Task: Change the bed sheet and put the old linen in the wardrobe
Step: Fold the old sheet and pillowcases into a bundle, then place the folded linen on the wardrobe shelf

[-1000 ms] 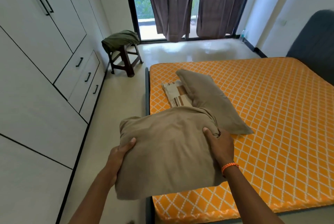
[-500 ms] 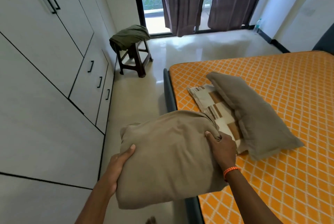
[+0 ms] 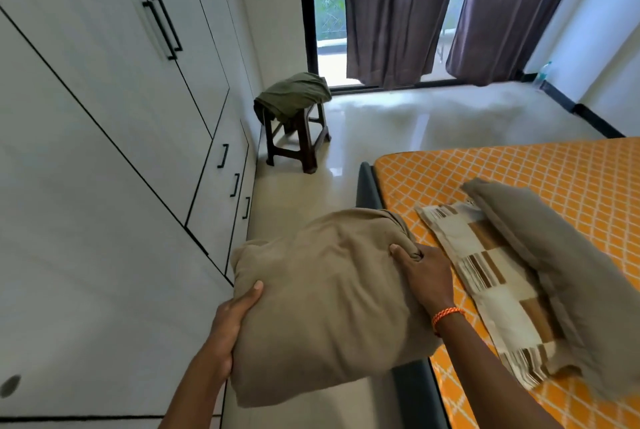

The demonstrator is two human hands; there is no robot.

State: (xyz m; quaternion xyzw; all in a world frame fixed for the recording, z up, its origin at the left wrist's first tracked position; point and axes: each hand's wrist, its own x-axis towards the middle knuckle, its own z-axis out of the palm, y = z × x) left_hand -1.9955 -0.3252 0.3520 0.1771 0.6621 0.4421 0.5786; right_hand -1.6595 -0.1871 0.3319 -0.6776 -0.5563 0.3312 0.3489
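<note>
I hold a bulky folded tan sheet bundle (image 3: 325, 304) over the gap between the bed and the wardrobe. My left hand (image 3: 232, 321) grips its left edge, thumb on top. My right hand (image 3: 424, 272), with an orange wrist band, clutches a fold at its right side. The bare orange patterned mattress (image 3: 540, 172) lies to the right. On it rest a checked brown-and-cream folded cloth (image 3: 491, 272) and a tan pillow (image 3: 561, 262) partly over that cloth. The white wardrobe (image 3: 104, 158) fills the left, all doors closed.
A dark wooden stool (image 3: 298, 137) with an olive cloth (image 3: 294, 96) draped on it stands by the wardrobe's far end. Dark curtains (image 3: 398, 13) hang at the window behind. Glossy floor runs between the wardrobe and the dark bed frame (image 3: 369, 186).
The view has swung left toward the wardrobe. The tan bundle has come off the mattress and now hangs over the floor beside the bed, both hands keeping the same hold.
</note>
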